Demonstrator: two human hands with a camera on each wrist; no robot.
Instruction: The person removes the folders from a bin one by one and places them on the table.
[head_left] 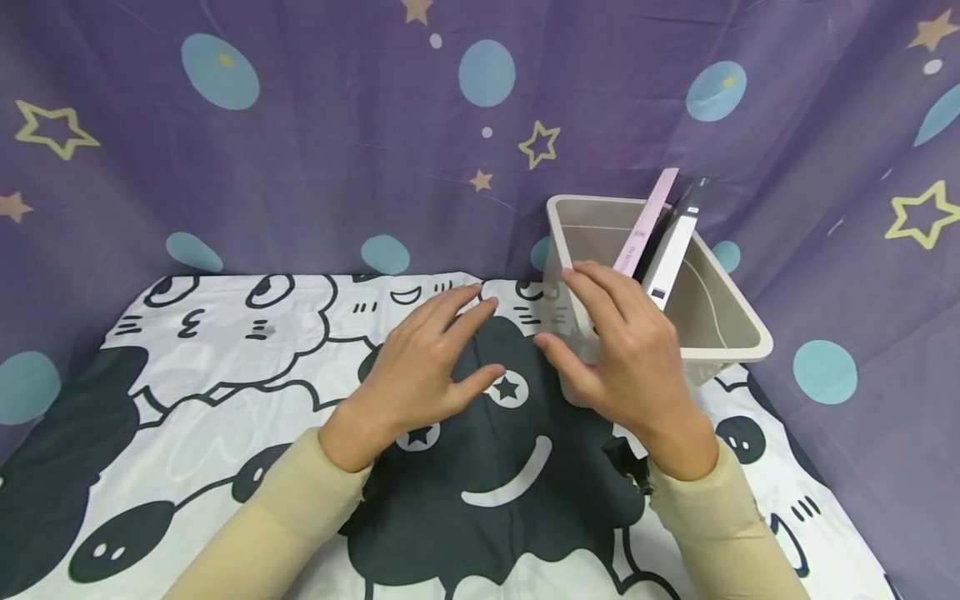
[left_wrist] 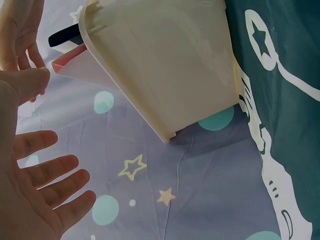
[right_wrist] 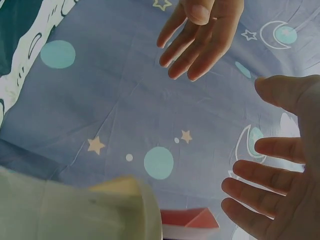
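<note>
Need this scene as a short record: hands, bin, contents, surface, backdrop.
left hand: holds nothing, above the cloth
right hand: holds nothing, beside the bin
bin: beige
bin contents: slim pink item and white item, both tilted, tops above the rim; anything deeper hidden
surface: cloth, black-and-white cartoon print
backdrop: purple curtain, stars and dots

The bench [head_left: 495,533] is covered by a black-and-white cloth [head_left: 225,437] printed with cartoon faces, the large dark one in the middle with star eyes and a curved white smile. Directly on the cloth, towards the far right, stands a beige bin [head_left: 705,321].
</note>
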